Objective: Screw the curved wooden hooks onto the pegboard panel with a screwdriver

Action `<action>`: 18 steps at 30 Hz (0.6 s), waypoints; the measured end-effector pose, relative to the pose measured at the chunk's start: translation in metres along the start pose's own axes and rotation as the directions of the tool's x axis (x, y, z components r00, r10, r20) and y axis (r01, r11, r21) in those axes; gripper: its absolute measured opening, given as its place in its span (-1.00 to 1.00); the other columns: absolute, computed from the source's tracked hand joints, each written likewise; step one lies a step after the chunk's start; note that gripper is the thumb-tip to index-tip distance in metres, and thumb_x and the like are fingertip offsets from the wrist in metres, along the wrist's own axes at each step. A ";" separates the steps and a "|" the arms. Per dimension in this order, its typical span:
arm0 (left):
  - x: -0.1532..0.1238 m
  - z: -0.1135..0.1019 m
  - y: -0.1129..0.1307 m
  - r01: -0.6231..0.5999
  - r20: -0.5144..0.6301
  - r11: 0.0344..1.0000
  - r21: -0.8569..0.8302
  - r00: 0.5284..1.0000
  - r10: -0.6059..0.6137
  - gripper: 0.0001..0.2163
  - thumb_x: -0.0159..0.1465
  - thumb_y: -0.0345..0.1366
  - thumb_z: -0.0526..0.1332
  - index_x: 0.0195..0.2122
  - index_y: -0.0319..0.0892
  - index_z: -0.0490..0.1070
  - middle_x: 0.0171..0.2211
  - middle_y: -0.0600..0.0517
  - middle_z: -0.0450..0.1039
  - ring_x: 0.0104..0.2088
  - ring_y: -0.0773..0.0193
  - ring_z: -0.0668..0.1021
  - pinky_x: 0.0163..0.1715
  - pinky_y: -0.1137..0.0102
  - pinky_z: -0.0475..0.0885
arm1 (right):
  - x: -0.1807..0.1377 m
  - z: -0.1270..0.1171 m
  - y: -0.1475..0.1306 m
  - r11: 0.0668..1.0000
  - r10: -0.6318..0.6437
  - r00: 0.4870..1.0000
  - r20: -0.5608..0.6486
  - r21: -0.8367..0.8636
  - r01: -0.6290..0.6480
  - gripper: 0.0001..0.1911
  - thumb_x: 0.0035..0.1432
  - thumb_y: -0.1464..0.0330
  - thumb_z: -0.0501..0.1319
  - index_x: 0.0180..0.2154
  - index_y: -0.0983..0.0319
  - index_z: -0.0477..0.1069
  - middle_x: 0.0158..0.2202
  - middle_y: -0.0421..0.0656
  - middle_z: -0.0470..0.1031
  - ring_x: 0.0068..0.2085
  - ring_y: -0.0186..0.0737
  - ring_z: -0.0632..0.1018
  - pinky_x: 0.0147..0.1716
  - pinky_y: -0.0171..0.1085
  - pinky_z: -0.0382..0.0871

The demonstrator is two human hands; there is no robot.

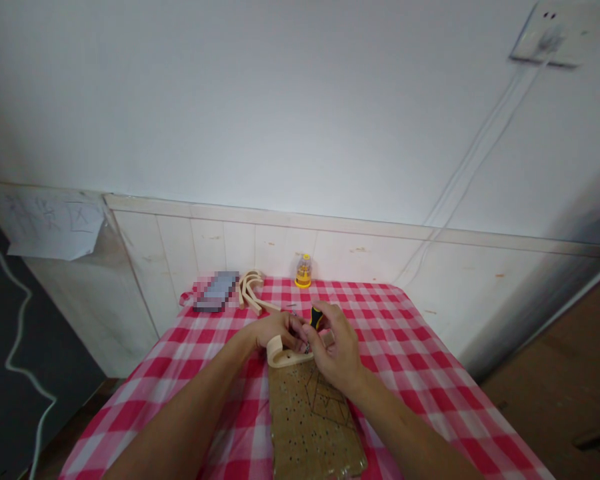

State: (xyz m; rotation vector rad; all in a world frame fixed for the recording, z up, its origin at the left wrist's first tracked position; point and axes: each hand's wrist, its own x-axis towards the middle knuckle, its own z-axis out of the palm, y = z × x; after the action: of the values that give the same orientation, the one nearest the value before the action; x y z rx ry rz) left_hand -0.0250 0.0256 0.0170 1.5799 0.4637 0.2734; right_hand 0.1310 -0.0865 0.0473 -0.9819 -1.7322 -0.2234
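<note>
The tabletop (180, 353), under a red-and-white checked cloth (405, 347), fills the lower middle of the frame. A brown speckled board (310, 427) lies at lower centre, a pale curved wooden piece (279, 358) at its upper end. Along the upper edge sit a grey object (215, 292), curved wooden strips (253, 291) and a yellow-capped container (303, 271).

Both forearms, left hand (279, 331) and right hand (338, 357) are bare.

You hold a small black-and-yellow screwdriver (316, 318) at centre frame, just above a pale curved wooden piece (279, 355) at the far end of a flat, brown speckled board (310, 427).
</note>
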 end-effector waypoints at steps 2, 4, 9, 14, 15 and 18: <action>0.000 0.001 0.000 -0.006 0.003 1.000 -0.013 1.000 0.006 -0.68 -0.18 -0.18 0.55 -0.44 -0.27 0.62 -0.56 0.11 0.45 -0.52 0.40 0.36 -0.49 0.48 0.24 | -0.003 -0.001 0.000 1.000 -0.006 1.000 0.024 -0.004 0.006 -0.58 0.31 0.43 0.15 0.18 0.13 0.29 -0.10 -0.05 0.57 -0.17 -0.11 0.63 -0.19 -0.16 0.58; 0.000 0.001 0.000 -0.008 0.006 1.000 -0.024 1.000 0.009 -0.68 -0.17 -0.16 0.55 -0.48 -0.27 0.61 -0.55 0.10 0.46 -0.52 0.40 0.36 -0.49 0.48 0.24 | -0.005 -0.002 0.000 1.000 -0.004 0.999 0.047 -0.005 0.004 -0.53 0.32 0.46 0.12 0.23 0.13 0.26 -0.03 -0.02 0.59 -0.12 -0.09 0.64 -0.13 -0.13 0.59; -0.001 0.001 0.001 0.001 0.019 1.000 -0.022 1.000 -0.001 -0.67 -0.15 -0.13 0.55 -0.48 -0.27 0.62 -0.56 0.08 0.46 -0.53 0.40 0.36 -0.49 0.47 0.24 | -0.008 0.000 0.001 1.000 -0.004 0.998 0.062 0.005 0.003 -0.48 0.30 0.48 0.11 0.26 0.12 0.23 0.04 -0.02 0.58 -0.04 -0.07 0.65 -0.04 -0.10 0.59; -0.001 -0.001 0.001 0.010 0.026 1.000 -0.003 1.000 -0.010 -0.64 -0.17 -0.11 0.57 -0.45 -0.26 0.63 -0.54 0.09 0.49 -0.49 0.38 0.38 -0.45 0.47 0.26 | -0.009 0.003 0.006 0.999 0.034 0.998 0.050 0.012 -0.035 -0.48 0.30 0.46 0.14 0.26 0.12 0.25 0.06 -0.02 0.58 -0.05 -0.06 0.66 -0.07 -0.09 0.60; 0.000 -0.001 0.001 0.009 0.026 1.000 0.001 1.000 -0.009 -0.63 -0.18 -0.10 0.57 -0.44 -0.25 0.64 -0.54 0.09 0.49 -0.49 0.38 0.39 -0.44 0.47 0.27 | -0.008 0.003 0.007 0.999 0.045 0.998 0.049 0.016 -0.046 -0.49 0.29 0.46 0.14 0.25 0.12 0.26 0.05 -0.03 0.58 -0.07 -0.07 0.66 -0.08 -0.10 0.61; 0.000 -0.001 0.001 0.007 0.022 1.000 0.013 1.000 -0.007 -0.61 -0.19 -0.08 0.58 -0.42 -0.24 0.64 -0.51 0.08 0.51 -0.46 0.37 0.40 -0.42 0.47 0.29 | -0.007 0.004 0.008 0.997 0.069 0.997 0.041 0.019 -0.070 -0.51 0.29 0.45 0.17 0.23 0.11 0.29 0.02 -0.04 0.59 -0.09 -0.08 0.66 -0.09 -0.10 0.61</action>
State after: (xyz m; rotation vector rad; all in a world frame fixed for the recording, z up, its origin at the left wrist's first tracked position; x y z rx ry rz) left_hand -0.0256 0.0266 0.0185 1.5923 0.4543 0.2477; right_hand 0.1346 -0.0825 0.0373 -1.0362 -1.7299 -0.1421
